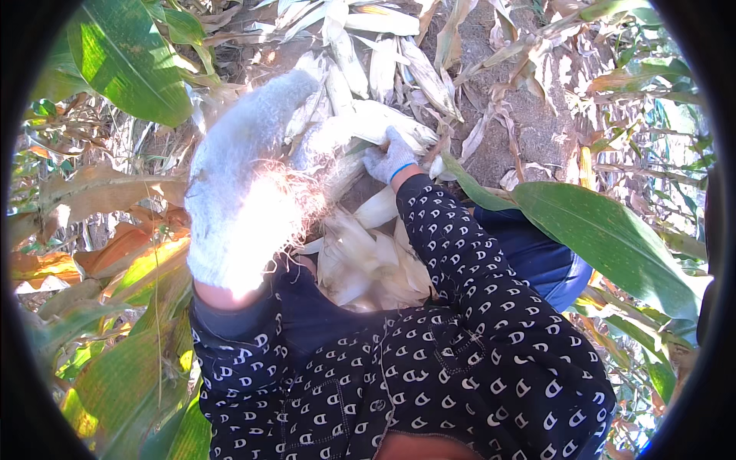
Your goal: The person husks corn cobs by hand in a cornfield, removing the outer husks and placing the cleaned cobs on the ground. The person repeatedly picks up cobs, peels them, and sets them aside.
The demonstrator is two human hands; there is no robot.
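Observation:
My left hand (247, 172), in a white knit glove, is large and close to the camera on the left. Its fingers curve away from the thumb, and I see nothing gripped between them. Reddish-brown corn silk (302, 198) hangs by its palm and wrist, where sunlight washes out detail. My right hand (392, 156), in a grey-white glove with a blue cuff edge, closes around the lower side of a corn ear in its pale dry husk (397, 123). Another husk-covered piece (345, 172) lies between the hands, partly hidden by the left one.
Several husk-covered ears (382, 66) lie in a pile ahead. Loose pale husks (374, 259) heap up close to my body. Green corn leaves reach in at the right (604, 247) and upper left (129, 63). Dry stalks and leaves litter the brown soil (517, 126).

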